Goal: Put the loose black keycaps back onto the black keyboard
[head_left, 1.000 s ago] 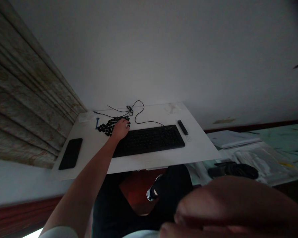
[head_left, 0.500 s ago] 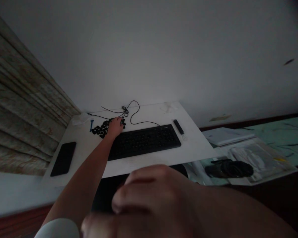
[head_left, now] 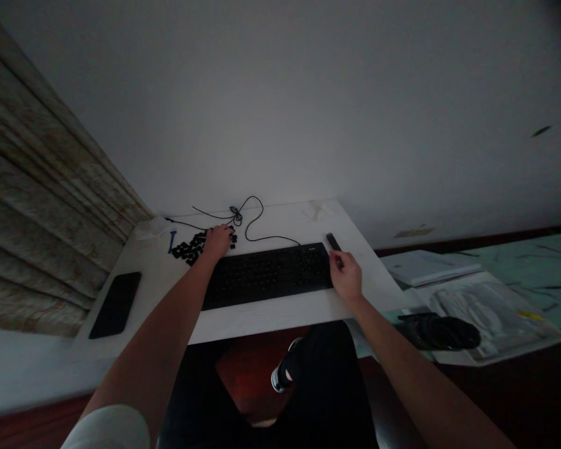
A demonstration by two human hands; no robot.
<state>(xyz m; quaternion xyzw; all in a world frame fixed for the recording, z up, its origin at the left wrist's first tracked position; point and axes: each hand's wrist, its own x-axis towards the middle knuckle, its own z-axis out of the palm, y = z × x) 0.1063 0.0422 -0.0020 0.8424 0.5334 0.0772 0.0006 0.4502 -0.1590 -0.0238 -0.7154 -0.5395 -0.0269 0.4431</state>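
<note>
We see white tabletop [head_left: 266, 324] under both hands. One black keyboard [head_left: 266, 277] between hands, logo too small to read. One black phone [head_left: 115, 305] well left of left hand [head_left: 218, 242]. One black cable [head_left: 247, 218] just ahead of left hand. Left hand curled, fingers over loose black keycaps [head_left: 194, 247], too many to count; hold unclear. Right hand [head_left: 346, 275] half-curled at slim black bar [head_left: 333, 242]; contact unclear. One small blue tool [head_left: 171, 242] left of keycaps.

The keyboard [head_left: 266, 275] is matt black plastic, and the loose keycaps [head_left: 192, 247] look matt plastic too; the worktop [head_left: 266, 325] is smooth white, the phone [head_left: 116, 305] dark glass.
</note>
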